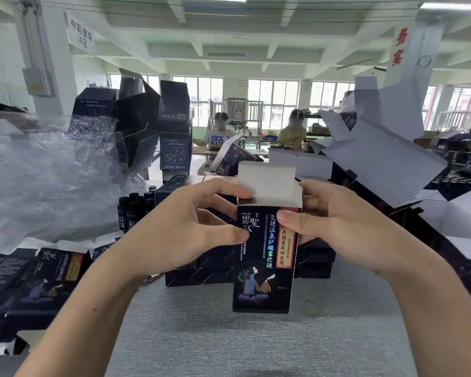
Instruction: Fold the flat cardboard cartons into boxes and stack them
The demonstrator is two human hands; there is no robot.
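the dark printed carton [264,254] stood upright at centre, already opened into a sleeve and held between both hands over the grey worktop [256,338]. i could not tell whether its lower end rested on the surface. the white tuck flap [267,178] stood straight up at the open top.

the left hand [191,229] pinched the carton's left edge, thumb on the printed face and forefinger reaching to the top corner beside the flap. the right hand [346,227] gripped the right edge, thumb on the face and the other fingers curled behind. neither hand was free.

i judged the step in hand to be closing the top. to do it well i would keep the sleeve square with light pressure, so the walls do not bow. then i would fold the side flaps inward first, crease the tuck flap along its score line, and feed its lip inside the front wall without crushing a corner.

flat cartons [38,270] lay at the left of the worktop. small dark bottles [136,208] stood beyond them beside crumpled plastic film [52,172]. a low stack of dark boxes [201,265] sat just behind the held carton, the likely place for it once closed.
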